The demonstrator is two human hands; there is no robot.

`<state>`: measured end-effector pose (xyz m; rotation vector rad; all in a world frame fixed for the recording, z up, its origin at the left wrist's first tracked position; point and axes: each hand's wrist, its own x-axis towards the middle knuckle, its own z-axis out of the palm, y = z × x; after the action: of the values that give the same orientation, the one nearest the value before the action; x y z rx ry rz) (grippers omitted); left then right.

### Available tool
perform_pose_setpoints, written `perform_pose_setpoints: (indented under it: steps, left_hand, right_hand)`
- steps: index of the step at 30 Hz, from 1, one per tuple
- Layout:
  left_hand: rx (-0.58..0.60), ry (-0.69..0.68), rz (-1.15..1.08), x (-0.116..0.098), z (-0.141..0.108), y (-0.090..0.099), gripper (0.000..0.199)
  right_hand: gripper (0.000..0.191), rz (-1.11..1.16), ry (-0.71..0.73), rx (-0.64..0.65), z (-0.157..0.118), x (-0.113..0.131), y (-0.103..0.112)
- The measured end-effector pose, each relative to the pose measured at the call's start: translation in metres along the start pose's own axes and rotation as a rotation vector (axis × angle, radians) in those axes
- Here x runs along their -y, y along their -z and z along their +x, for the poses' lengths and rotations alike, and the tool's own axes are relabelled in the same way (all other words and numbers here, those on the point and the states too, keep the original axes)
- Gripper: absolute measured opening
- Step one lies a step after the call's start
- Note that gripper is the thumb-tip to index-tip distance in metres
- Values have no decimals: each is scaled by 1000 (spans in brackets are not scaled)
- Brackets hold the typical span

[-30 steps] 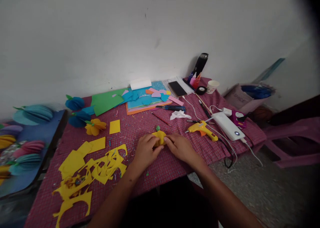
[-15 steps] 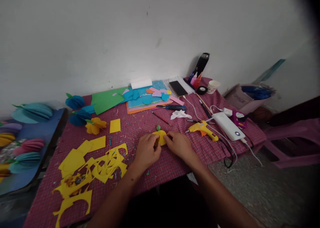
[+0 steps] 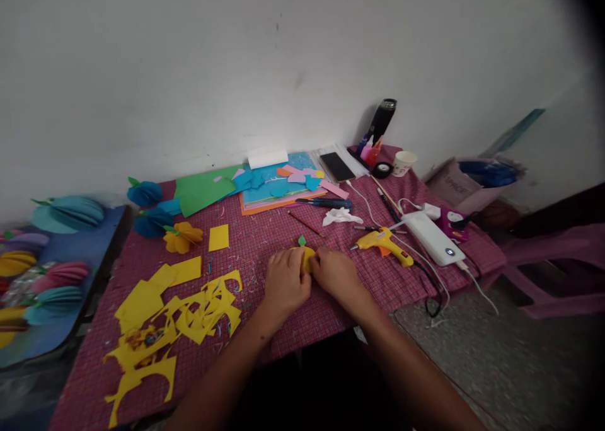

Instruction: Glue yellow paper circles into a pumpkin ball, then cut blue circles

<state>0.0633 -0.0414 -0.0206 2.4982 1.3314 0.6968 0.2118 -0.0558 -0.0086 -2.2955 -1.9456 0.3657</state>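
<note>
Between both hands is a small yellow paper pumpkin point(image 3: 307, 259) with a green paper leaf point(image 3: 302, 241) at its top. My left hand point(image 3: 287, 278) is closed around its left side, fingers bent over the yellow paper. On the opposite side, the curled fingers of my right hand point(image 3: 336, 272) grip the edge. Much of the paper piece is hidden behind the fingers. A red pencil point(image 3: 306, 224) lies just beyond the hands. The yellow glue gun point(image 3: 385, 247) rests to the right of my right hand.
Yellow paper scraps point(image 3: 198, 314) spread over the left of the checked tablecloth. Finished paper pumpkins point(image 3: 183, 237) stand behind them. A utility knife point(image 3: 326, 203), phone point(image 3: 337, 167), white power bank point(image 3: 432, 239) with cables, paper cup point(image 3: 404, 163) and black flask point(image 3: 382, 121) occupy the back and right.
My left hand has shifted slightly right and its fingers have closed further over the yellow paper, covering more of it. My right hand stays at the right edge.
</note>
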Motion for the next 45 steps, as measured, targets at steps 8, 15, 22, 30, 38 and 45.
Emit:
perform_pose_setpoints:
  steps: [8, 15, 22, 30, 38, 45]
  left_hand:
    - [-39, -48, -19, 3, -1, -7, 42]
    - [-72, -62, -60, 9, -5, -17, 41]
    - [-121, -38, -135, 10, -6, -19, 56]
    - [-172, 26, -157, 9, -1, -14, 54]
    - [-74, -135, 4, 7, -7, 4, 21]
    - [3, -205, 76, -2, -10, 11, 17]
  right_hand:
    - [33, 33, 3, 39, 1, 0, 1]
    - [30, 25, -13, 10, -1, -2, 1]
    - [30, -10, -21, 7, -1, -1, 1]
    - [30, 0, -13, -22, -3, -4, -1]
    - [33, -10, -6, 8, 1, -5, -2]
    - [34, -44, 24, 62, 1, 1, 8]
